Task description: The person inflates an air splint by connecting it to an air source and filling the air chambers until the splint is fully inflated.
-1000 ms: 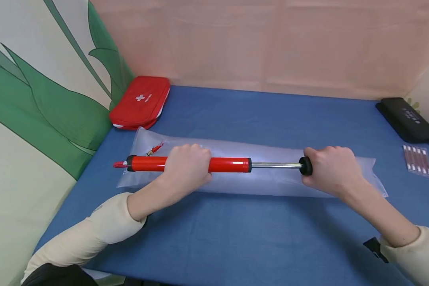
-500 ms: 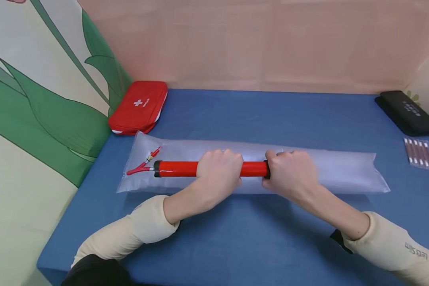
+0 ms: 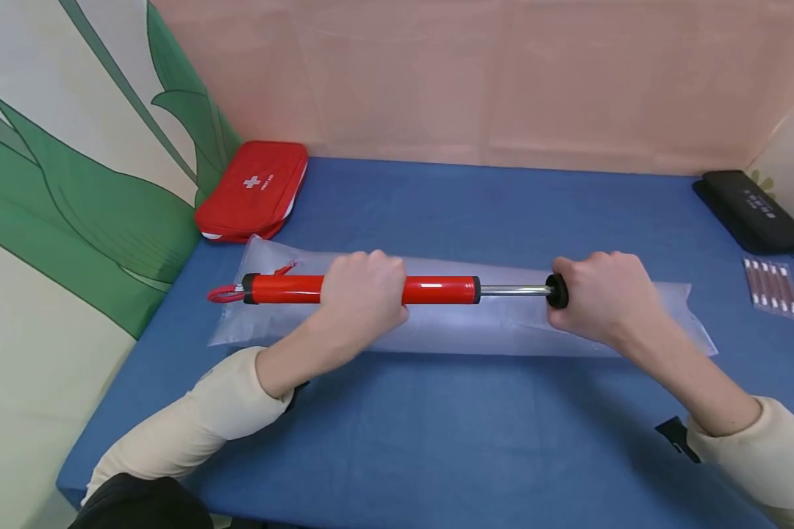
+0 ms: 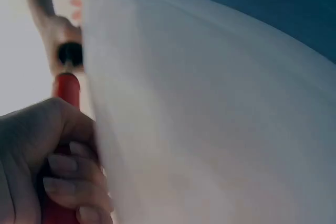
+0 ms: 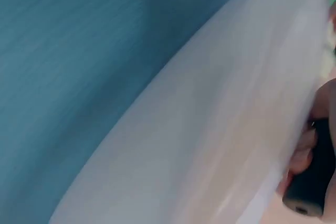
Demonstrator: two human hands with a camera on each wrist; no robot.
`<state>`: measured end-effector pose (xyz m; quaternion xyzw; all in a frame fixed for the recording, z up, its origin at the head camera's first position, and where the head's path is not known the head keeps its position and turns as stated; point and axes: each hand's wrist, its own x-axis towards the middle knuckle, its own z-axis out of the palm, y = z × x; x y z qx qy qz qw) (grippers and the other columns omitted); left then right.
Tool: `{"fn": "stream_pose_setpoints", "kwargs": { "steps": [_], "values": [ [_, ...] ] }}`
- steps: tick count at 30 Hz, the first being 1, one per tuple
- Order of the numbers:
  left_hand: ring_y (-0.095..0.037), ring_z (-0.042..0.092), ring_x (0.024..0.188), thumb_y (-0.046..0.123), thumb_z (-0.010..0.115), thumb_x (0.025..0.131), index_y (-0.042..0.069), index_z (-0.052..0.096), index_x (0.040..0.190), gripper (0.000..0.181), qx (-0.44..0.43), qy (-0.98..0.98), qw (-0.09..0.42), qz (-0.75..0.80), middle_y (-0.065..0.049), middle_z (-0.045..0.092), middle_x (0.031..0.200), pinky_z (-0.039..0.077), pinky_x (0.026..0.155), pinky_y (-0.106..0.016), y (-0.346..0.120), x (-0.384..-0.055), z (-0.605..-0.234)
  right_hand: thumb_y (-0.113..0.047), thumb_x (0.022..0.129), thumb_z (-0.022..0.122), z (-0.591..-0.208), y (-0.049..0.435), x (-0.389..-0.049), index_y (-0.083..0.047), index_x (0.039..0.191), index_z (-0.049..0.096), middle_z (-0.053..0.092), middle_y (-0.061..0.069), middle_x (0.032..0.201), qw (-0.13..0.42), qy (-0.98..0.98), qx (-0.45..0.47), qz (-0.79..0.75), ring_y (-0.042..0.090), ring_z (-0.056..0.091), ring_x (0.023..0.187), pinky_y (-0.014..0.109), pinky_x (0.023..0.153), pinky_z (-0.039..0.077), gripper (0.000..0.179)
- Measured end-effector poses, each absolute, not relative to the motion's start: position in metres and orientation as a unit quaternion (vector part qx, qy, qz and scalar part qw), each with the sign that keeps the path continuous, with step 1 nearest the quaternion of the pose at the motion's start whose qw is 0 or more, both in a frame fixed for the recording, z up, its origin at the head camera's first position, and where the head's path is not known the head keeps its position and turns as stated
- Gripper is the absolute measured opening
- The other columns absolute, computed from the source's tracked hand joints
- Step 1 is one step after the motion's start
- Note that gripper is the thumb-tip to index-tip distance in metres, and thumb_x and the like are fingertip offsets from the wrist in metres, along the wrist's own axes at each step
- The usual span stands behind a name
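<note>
A red hand pump (image 3: pixel 440 289) lies level between my hands, over a puffed-up translucent plastic sleeve (image 3: pixel 476 332). My left hand (image 3: pixel 364 295) wraps round the pump's barrel; in the left wrist view its fingers (image 4: pixel 73 187) curl about the red tube. My right hand (image 3: pixel 602 297) grips the black handle (image 5: pixel 314 174) at the other end. A length of bare metal rod (image 3: pixel 514 290) shows between barrel and handle. From the barrel's left end a thin red hose (image 3: pixel 223 294) loops back toward a small red fitting (image 3: pixel 284 269) on the sleeve, partly hidden behind the barrel.
A red first aid pouch (image 3: pixel 256 189) sits at the table's back left corner. At the back right lie a black zip case (image 3: pixel 754 211) and a clear packet of swabs (image 3: pixel 772 287). Blue cloth covers the table (image 3: pixel 463 426), with a wall behind it.
Half a second ago the rod was pushed in and my hands were close together. Now my right hand is farther right, my left farther left, and the rod is drawn out again.
</note>
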<state>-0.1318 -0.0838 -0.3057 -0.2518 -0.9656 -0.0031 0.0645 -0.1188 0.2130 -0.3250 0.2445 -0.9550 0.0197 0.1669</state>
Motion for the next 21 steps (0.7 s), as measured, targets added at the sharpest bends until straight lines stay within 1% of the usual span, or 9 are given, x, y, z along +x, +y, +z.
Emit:
{"fn": "stream_pose_setpoints", "kwargs": {
  "steps": [4,6,9,11,14,16,17,18,21],
  "values": [
    [-0.012,0.038,0.040,0.023,0.077,0.070,0.011,0.060,0.060,0.023,-0.256,-0.964,0.065,-0.002,0.001,0.038,0.047,0.042,0.041,-0.024,-0.068,-0.121,-0.298,-0.008,0.062,0.064,-0.322,0.188,-0.109,-0.013,0.060,0.038,0.023,-0.004,0.048,0.192,-0.949,0.249,0.026,0.011,0.022,0.040,0.026,0.041,0.018,0.027],
    [-0.011,0.035,0.040,0.020,0.076,0.070,0.012,0.059,0.058,0.022,-0.261,-0.962,0.074,0.001,0.001,0.035,0.046,0.039,0.040,-0.023,-0.062,-0.116,-0.293,-0.009,0.061,0.065,-0.320,0.177,-0.104,-0.012,0.060,0.039,0.025,-0.003,0.047,0.210,-0.946,0.246,0.029,0.012,0.023,0.039,0.026,0.039,0.020,0.026],
    [-0.011,0.037,0.041,0.019,0.075,0.071,0.013,0.062,0.062,0.017,-0.271,-0.958,0.091,0.013,0.001,0.037,0.047,0.039,0.040,-0.023,-0.052,-0.112,-0.286,-0.010,0.058,0.066,-0.319,0.163,-0.099,-0.010,0.060,0.043,0.030,-0.001,0.046,0.233,-0.943,0.233,0.039,0.013,0.026,0.037,0.028,0.037,0.026,0.023],
    [-0.010,0.040,0.042,0.019,0.075,0.072,0.014,0.064,0.067,0.013,-0.281,-0.954,0.099,0.020,0.002,0.042,0.049,0.040,0.041,-0.023,-0.046,-0.112,-0.283,-0.011,0.057,0.067,-0.319,0.155,-0.098,-0.009,0.062,0.046,0.033,-0.001,0.047,0.241,-0.943,0.225,0.049,0.014,0.029,0.037,0.030,0.036,0.029,0.022],
    [-0.010,0.043,0.043,0.019,0.072,0.073,0.015,0.066,0.072,0.008,-0.300,-0.947,0.111,0.026,0.002,0.047,0.052,0.042,0.042,-0.023,-0.042,-0.112,-0.282,-0.011,0.056,0.068,-0.320,0.149,-0.099,-0.009,0.063,0.048,0.036,0.000,0.048,0.250,-0.939,0.228,0.063,0.014,0.030,0.037,0.030,0.036,0.030,0.021],
    [-0.010,0.042,0.043,0.018,0.071,0.073,0.014,0.067,0.072,0.006,-0.309,-0.942,0.130,0.022,0.002,0.047,0.053,0.043,0.044,-0.024,-0.043,-0.114,-0.281,-0.011,0.058,0.067,-0.318,0.152,-0.102,-0.009,0.064,0.049,0.036,0.000,0.048,0.254,-0.936,0.233,0.065,0.014,0.029,0.038,0.030,0.037,0.029,0.019],
    [-0.010,0.040,0.043,0.016,0.071,0.073,0.014,0.066,0.071,0.006,-0.313,-0.939,0.142,0.019,0.002,0.046,0.053,0.043,0.044,-0.023,-0.045,-0.116,-0.280,-0.011,0.058,0.068,-0.315,0.156,-0.103,-0.009,0.065,0.050,0.037,0.000,0.048,0.254,-0.936,0.234,0.061,0.014,0.030,0.038,0.030,0.037,0.029,0.019],
    [-0.010,0.036,0.043,0.014,0.069,0.072,0.013,0.064,0.068,0.007,-0.315,-0.937,0.153,0.013,0.001,0.042,0.052,0.040,0.043,-0.023,-0.047,-0.118,-0.278,-0.012,0.059,0.068,-0.312,0.161,-0.105,-0.008,0.067,0.051,0.038,0.001,0.048,0.253,-0.937,0.235,0.055,0.014,0.031,0.038,0.031,0.037,0.030,0.019],
    [-0.010,0.020,0.045,0.007,0.064,0.067,0.012,0.051,0.057,0.018,-0.314,-0.930,0.191,-0.003,0.001,0.027,0.052,0.027,0.041,-0.022,-0.054,-0.123,-0.268,-0.016,0.062,0.067,-0.296,0.187,-0.107,-0.007,0.068,0.053,0.038,0.001,0.048,0.262,-0.936,0.232,0.034,0.015,0.030,0.037,0.032,0.037,0.028,0.017]
  ]
}}
